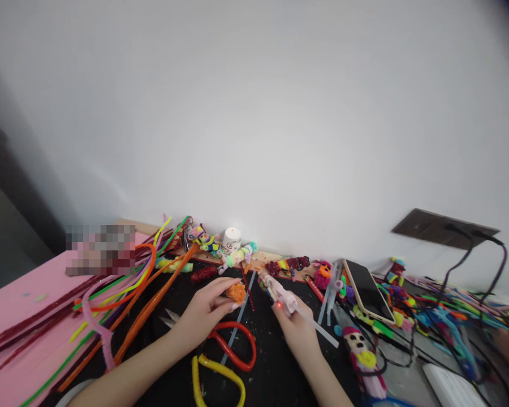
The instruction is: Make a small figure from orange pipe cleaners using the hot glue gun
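My left hand (207,308) pinches a small orange piece of coiled pipe cleaner (236,293) between thumb and fingers, above the black mat (271,373). In my right hand (300,333) is a pale pink hot glue gun (285,298), its nozzle end pointing away towards the wall and a small red light showing on it. A translucent glue stick (324,333) sticks out of its back. The two hands are apart. Scissors with red and yellow handles (253,353) lie below my left hand, their blades partly hidden by my wrist.
Orange pipe cleaners (159,299) and other colours spread across the pink surface (21,316) on the left. Along the wall are a white paper cup (231,239) and several pipe-cleaner figures (240,255). To the right are a phone (369,291), a doll-like figure (360,356) and black cables (453,277).
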`<control>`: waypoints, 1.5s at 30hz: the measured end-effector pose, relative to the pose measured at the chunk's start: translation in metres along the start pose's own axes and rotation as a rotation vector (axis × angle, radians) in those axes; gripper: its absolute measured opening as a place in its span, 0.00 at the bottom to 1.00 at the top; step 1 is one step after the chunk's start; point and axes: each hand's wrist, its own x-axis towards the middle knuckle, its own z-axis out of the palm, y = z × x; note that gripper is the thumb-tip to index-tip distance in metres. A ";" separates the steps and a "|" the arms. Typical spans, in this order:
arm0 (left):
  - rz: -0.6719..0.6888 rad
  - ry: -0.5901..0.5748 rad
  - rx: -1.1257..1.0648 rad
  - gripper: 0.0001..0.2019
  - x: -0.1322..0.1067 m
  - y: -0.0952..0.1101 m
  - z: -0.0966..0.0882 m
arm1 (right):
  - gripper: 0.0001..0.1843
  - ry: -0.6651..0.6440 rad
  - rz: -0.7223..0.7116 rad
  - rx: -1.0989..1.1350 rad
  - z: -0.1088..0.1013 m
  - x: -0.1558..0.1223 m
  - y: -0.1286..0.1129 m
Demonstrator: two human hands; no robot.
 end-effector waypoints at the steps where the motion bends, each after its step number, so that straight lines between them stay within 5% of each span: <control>1: 0.003 0.003 0.003 0.20 0.000 0.000 0.000 | 0.06 0.004 -0.005 -0.001 0.000 0.000 0.000; 16: 0.033 0.055 0.036 0.16 0.000 0.002 0.001 | 0.07 0.002 0.002 0.015 -0.001 0.000 0.000; 27: 0.025 0.146 0.043 0.18 0.003 -0.002 -0.004 | 0.06 -0.061 -0.148 0.126 -0.004 -0.008 -0.013; 34: 0.029 0.129 0.054 0.18 0.005 -0.007 -0.004 | 0.10 -0.110 -0.248 0.108 -0.003 -0.009 -0.024; 45: 0.074 0.094 0.100 0.17 0.003 -0.006 -0.003 | 0.08 -0.161 -0.202 0.095 0.002 -0.011 -0.019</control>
